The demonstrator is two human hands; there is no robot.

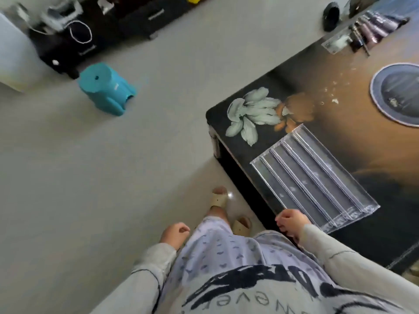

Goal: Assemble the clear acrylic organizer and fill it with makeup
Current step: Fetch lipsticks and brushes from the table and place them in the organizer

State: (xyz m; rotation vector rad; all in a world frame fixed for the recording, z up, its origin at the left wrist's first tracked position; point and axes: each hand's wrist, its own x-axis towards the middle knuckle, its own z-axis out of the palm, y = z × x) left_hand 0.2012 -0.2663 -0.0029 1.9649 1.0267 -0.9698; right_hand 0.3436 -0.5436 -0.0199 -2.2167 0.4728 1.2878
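A clear acrylic organizer (pixel 315 180) with several long stepped channels lies flat near the front corner of the dark low table (pixel 229 123). At the table's far end sits a row of makeup tubes and pencils (pixel 376 28) beside a small clear acrylic piece (pixel 334 43). My right hand (pixel 291 222) hangs loosely curled just in front of the organizer's near corner, holding nothing. My left hand (pixel 173 232) hangs curled at my side over the floor, also with nothing in it.
A round blue-rimmed plate (pixel 395 97) lies on the table to the right. A teal plastic stool (pixel 106 88) stands on the grey floor to the left. Black bags and suitcases (pixel 74 41) line the far wall. My slippered feet (pixel 221 199) are beside the table edge.
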